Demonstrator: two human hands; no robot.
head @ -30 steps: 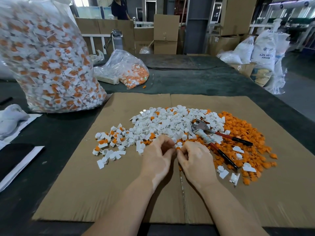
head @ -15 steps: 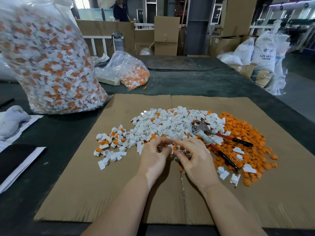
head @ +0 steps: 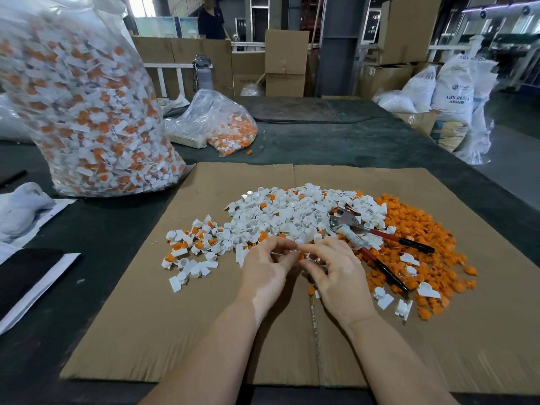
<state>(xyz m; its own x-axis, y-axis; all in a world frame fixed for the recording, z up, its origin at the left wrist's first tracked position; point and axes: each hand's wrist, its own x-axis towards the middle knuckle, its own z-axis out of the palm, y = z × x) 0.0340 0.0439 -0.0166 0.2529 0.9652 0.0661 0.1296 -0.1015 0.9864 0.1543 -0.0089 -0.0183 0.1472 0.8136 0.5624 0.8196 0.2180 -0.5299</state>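
Head view: the left hand (head: 266, 273) and the right hand (head: 333, 276) are meeting fingertip to fingertip at the near edge of the white pile (head: 292, 211), both pinching one small plastic piece (head: 298, 254), white with a bit of orange, just above the cardboard (head: 175, 331). A second ago the hands were bunched tight over it; now the other fingers are fanning out and the piece is showing between the tips. I am judging that the orange part is being worked free of the white one, so this piece is about done.

Counting: two hands, one piece in hand, one pair of pliers (head: 365, 238) lying untouched between the white pile and the orange pile (head: 423, 229), one cardboard sheet, and two bags on the counter (head: 102, 229), a big bag (head: 87, 112) and a small bag (head: 222, 124). The loose parts are too many to count.
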